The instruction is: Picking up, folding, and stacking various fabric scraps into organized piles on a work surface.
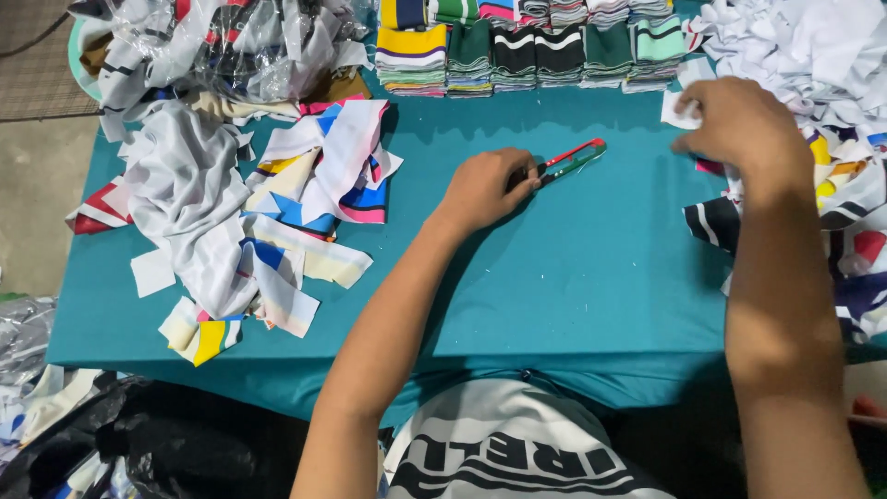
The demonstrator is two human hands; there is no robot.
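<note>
Snips point(573, 157): small thread cutter with a red and a green handle, lying on the tabletop near its middle, blades end under the left fingers, handles pointing up and right.
Left hand point(482, 189): palm down, fingers curled narrow around the near end of the snips, pinching them against the cloth.
Right hand point(735, 120): palm down at the right side, fingers bent and closed on a small white scrap point(681, 111) at the edge of the white heap; whether it grips more than that scrap I cannot tell.
White heap point(804, 51): loose white cloth pieces piled at the top right corner, touching the right hand.
Right pile point(850, 212): mixed pieces in black, white, yellow, red and blue under and beside the right forearm, running to the frame's edge.
Tabletop point(591, 268): covered in teal cloth, bare between the two arms.
Left pile point(268, 203): grey, white, blue, pink and yellow strips scattered over the left half, well apart from the snips.
Stacks point(527, 46): neat folded striped bands in yellow, green, black and mint, lined along the far edge.
Plastic bag point(222, 42): clear, crumpled, full of scraps, at the top left.
Black bag point(139, 444): below the tabletop's near left edge.
</note>
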